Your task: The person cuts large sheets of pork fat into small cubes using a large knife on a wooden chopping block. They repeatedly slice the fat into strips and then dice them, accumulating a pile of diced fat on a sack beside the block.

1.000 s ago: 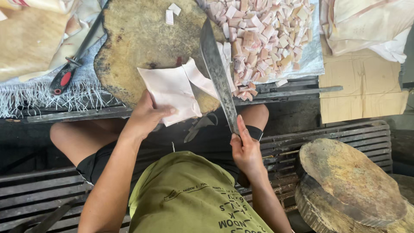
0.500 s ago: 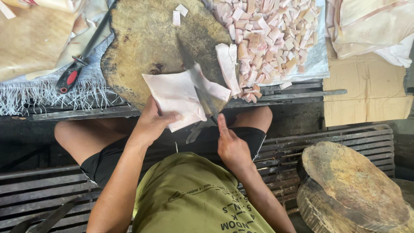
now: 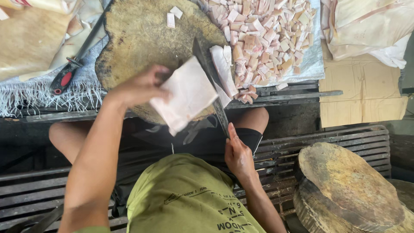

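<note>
This looks like a rough market butchery stall: a worn round wooden chopping block (image 3: pixel 142 39), a heap of diced pork fat (image 3: pixel 263 39) on plastic sheeting, cardboard (image 3: pixel 362 95), and slatted wooden benches (image 3: pixel 327 138).

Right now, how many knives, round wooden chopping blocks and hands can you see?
Knives: 2, the long knife and the red-handled knife
Round wooden chopping blocks: 2, the used block and the spare block
Hands: 2, left hand and right hand
Total: 6
</note>
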